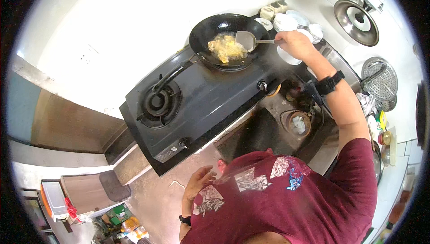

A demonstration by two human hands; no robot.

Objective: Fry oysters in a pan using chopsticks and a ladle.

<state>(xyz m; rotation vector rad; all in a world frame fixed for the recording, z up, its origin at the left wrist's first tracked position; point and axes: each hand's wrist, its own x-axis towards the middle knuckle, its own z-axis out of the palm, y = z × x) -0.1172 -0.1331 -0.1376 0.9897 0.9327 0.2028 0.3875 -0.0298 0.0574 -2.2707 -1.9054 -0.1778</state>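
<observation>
My right hand [295, 44] grips the handle of a metal wok spatula [246, 40]. The spatula's broad blade is inside a black wok [231, 22], at the right edge of yellow food [225, 49] that bubbles in oil. The wok sits over the far burner of a black gas stove [205, 92], and its long handle [174, 72] points toward the near-left burner [158, 102]. Low beside my body, my left hand [200, 180] hangs in front of the stove with its fingers loosely bent and apart, holding nothing that I can see.
White bowls and plates [285, 21] are stacked right of the wok, next to lidded jars [272, 9]. A wok lid [356, 22] and a perforated steamer plate [379, 79] hang on the wall. Below the counter stands a bucket [295, 126]. Stove knobs [262, 85] line the front edge.
</observation>
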